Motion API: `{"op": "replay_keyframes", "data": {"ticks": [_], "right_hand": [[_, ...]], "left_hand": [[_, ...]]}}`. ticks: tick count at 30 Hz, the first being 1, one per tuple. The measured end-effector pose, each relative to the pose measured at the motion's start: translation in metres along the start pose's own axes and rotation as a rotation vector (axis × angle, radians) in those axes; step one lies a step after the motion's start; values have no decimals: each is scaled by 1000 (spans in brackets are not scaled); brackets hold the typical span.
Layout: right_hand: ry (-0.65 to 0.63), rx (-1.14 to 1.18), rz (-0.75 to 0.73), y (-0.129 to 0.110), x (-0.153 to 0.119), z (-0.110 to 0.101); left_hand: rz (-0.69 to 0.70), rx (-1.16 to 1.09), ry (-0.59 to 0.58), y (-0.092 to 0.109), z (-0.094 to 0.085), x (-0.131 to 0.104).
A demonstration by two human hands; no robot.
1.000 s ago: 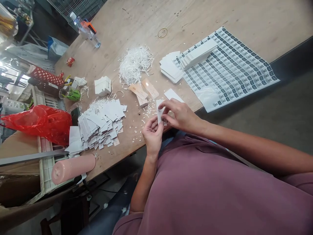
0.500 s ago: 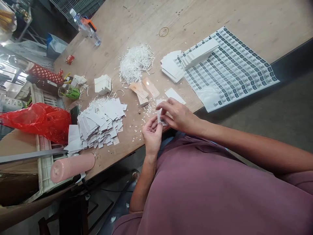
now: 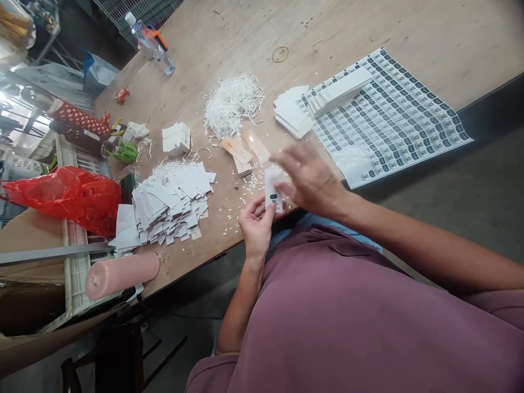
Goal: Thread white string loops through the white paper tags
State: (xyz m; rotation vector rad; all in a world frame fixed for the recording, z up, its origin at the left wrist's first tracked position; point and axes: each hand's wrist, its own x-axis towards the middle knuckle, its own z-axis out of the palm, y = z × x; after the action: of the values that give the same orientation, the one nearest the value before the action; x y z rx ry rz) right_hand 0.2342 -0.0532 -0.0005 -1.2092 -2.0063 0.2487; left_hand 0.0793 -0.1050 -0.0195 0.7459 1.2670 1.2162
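My left hand (image 3: 257,226) is closed on a white card tag (image 3: 271,188) at the table's near edge, thumb on its lower part. The tag bears a small black label and some print. My right hand (image 3: 309,177) is just right of the tag, blurred by motion, with thumb and fingers apart and nothing visible between them. Beyond my hands lie a small stack of orange cards (image 3: 238,153) and a single orange card (image 3: 256,145). A printed sticker sheet (image 3: 393,120) lies to the right, partly under a row of white cards (image 3: 341,91).
A large heap of white tags (image 3: 172,202) lies left, with a pink bottle (image 3: 123,274) at the edge. Behind are a pile of white strings (image 3: 233,106), a white card stack (image 3: 176,138) and more white cards (image 3: 292,112). A red plastic bag (image 3: 77,196) and water bottle (image 3: 151,43) stand farther left.
My right hand has drawn away from the tag, up and to the right, and its fingers have spread. More of the tag and its black label shows. My left hand still holds it.
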Motion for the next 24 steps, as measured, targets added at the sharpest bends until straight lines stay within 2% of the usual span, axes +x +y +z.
{"op": "replay_keyframes", "data": {"ticks": [2,4,7,10,16,20,24], "right_hand": [[41,64,101,11,5,-6],[-2,214,226,20,6,-6],[-119,542,404,26,1,4],[-128,779,502,21,-6,16],[-19,918,616,11,-5,16],[-14,1023,738,9,-5,10],[-9,1000,754,7,-15,11]], "left_hand": [[-9,11,-1,1,-1,-2],[-10,24,-7,2,-1,-3],[-11,34,-26,4,-1,-4],[-37,42,-47,4,2,-1],[3,70,-71,3,12,3],[57,43,-166,-1,18,-1],[14,64,-150,-4,18,0]]}}
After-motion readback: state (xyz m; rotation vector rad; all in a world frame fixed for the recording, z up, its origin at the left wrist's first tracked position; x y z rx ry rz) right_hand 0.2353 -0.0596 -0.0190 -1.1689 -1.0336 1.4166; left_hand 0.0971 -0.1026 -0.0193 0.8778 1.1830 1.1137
